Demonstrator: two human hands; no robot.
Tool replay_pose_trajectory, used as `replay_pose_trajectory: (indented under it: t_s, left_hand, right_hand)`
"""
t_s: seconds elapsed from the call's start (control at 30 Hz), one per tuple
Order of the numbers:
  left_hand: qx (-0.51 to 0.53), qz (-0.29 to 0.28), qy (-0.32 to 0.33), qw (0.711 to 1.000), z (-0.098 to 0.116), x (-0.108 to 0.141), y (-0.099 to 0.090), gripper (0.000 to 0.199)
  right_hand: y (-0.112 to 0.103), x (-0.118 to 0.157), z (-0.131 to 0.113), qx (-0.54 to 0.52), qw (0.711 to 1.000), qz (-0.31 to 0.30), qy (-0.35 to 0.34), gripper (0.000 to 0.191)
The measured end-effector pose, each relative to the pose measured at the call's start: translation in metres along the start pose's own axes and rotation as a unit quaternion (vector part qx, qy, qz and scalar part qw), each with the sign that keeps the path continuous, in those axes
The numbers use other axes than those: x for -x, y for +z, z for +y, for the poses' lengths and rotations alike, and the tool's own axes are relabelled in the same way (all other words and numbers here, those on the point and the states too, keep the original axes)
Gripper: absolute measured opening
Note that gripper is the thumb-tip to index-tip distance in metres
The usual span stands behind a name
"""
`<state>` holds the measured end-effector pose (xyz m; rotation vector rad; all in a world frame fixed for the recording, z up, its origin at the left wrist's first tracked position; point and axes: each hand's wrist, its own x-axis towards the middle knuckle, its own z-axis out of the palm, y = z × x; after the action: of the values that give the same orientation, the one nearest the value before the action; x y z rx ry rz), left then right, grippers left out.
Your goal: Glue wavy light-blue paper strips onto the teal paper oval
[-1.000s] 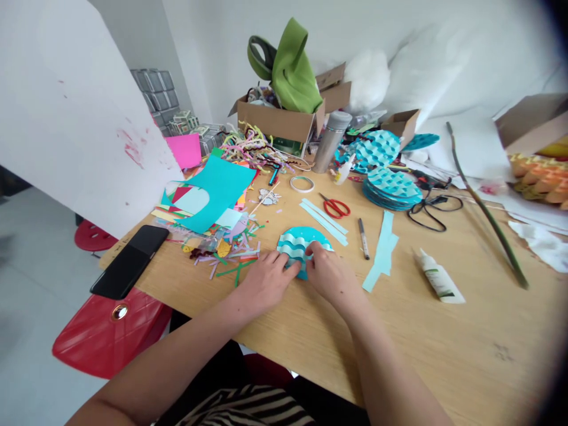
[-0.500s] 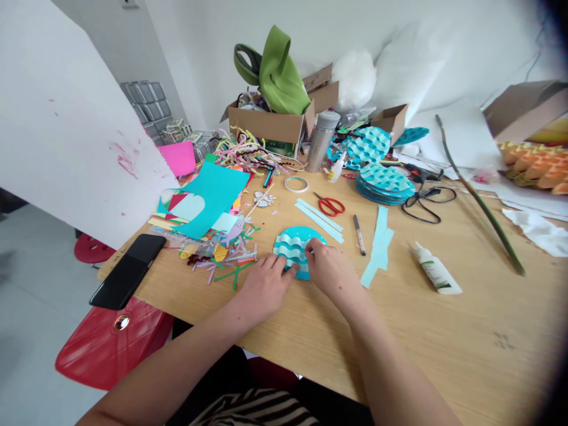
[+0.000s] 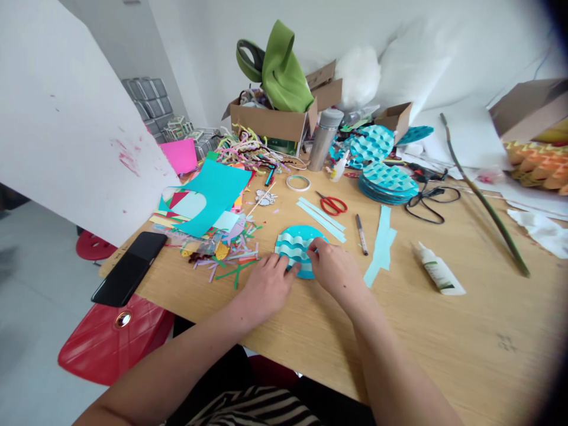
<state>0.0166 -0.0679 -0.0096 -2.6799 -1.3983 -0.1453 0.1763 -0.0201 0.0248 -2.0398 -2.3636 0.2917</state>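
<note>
A round blue paper disc [image 3: 302,231] lies on the table before me, crossed by pale aqua wavy paper strips [image 3: 294,241]. My left hand [image 3: 270,283] rests at the disc's lower left, fingers stretched out and thumb apart, touching the lowest strip. Over the right side, my right hand [image 3: 336,264] is closed in a pinch at the end of a paper strip; its fingertips partly cover the strip. Beyond the disc are loose pale strips [image 3: 322,220] and red-handled scissors [image 3: 333,205]. To the right lie a pen [image 3: 361,235], wider pale strips [image 3: 380,248] and a white glue bottle [image 3: 441,272].
Paper scraps [image 3: 233,254], coloured sheets [image 3: 215,192] and a black phone [image 3: 129,269] cover the left side. Behind stand a tape roll [image 3: 298,183], a steel flask [image 3: 326,142], a cardboard box [image 3: 266,123] and stacked wavy discs [image 3: 386,192]. A green stem [image 3: 486,201] lies right.
The whole view has shifted slightly, so things sit a little further right. Both hands keep almost the same pose on the disc.
</note>
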Motion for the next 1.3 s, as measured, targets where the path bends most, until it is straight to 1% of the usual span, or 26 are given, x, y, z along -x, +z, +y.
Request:
replay_pose_trajectory:
  t_s: [0.23, 0.37, 0.53, 0.6, 0.67, 0.77, 0.93, 1.07, 1.17, 1.3]
  left_hand:
    - [-0.021, 0.001, 0.007, 1.000, 0.001, 0.000, 0.003, 0.036]
    - [-0.008, 0.000, 0.006, 1.000, -0.001, -0.001, 0.001, 0.036]
    - [0.019, 0.009, 0.007, 1.000, -0.003, 0.001, 0.000, 0.042]
    - [0.033, 0.021, -0.004, 0.999, -0.004, 0.002, 0.001, 0.042]
    - [0.050, 0.035, -0.020, 0.998, -0.004, 0.002, 0.004, 0.036]
    - [0.070, 0.048, -0.036, 0.996, -0.005, 0.002, 0.006, 0.028]
    - [0.085, 0.056, -0.035, 0.994, -0.007, 0.003, 0.004, 0.023]
    - [0.088, 0.058, -0.037, 0.994, -0.009, 0.003, 0.004, 0.022]
    - [0.082, 0.063, -0.029, 0.994, -0.009, 0.003, 0.005, 0.022]
    - [0.058, 0.067, -0.012, 0.996, -0.007, 0.003, 0.003, 0.022]
  right_hand:
    - [0.000, 0.001, 0.001, -0.009, 1.000, 0.005, -0.012, 0.018]
    - [-0.002, 0.000, 0.006, -0.045, 0.998, -0.009, -0.034, 0.015]
    - [-0.005, 0.000, 0.009, -0.064, 0.996, -0.021, -0.060, 0.014]
    - [-0.004, 0.000, 0.009, -0.065, 0.995, -0.020, -0.068, 0.018]
    - [-0.003, 0.000, 0.010, -0.070, 0.994, -0.022, -0.082, 0.025]
    - [-0.001, 0.001, 0.012, -0.074, 0.990, -0.042, -0.108, 0.036]
    - [0.000, 0.003, 0.011, -0.039, 0.988, -0.078, -0.130, 0.045]
    - [-0.004, 0.005, 0.008, -0.004, 0.985, -0.089, -0.149, 0.043]
    - [-0.009, 0.008, 0.002, 0.030, 0.984, -0.105, -0.143, 0.039]
    - [-0.016, 0.011, -0.008, 0.069, 0.983, -0.126, -0.118, 0.040]
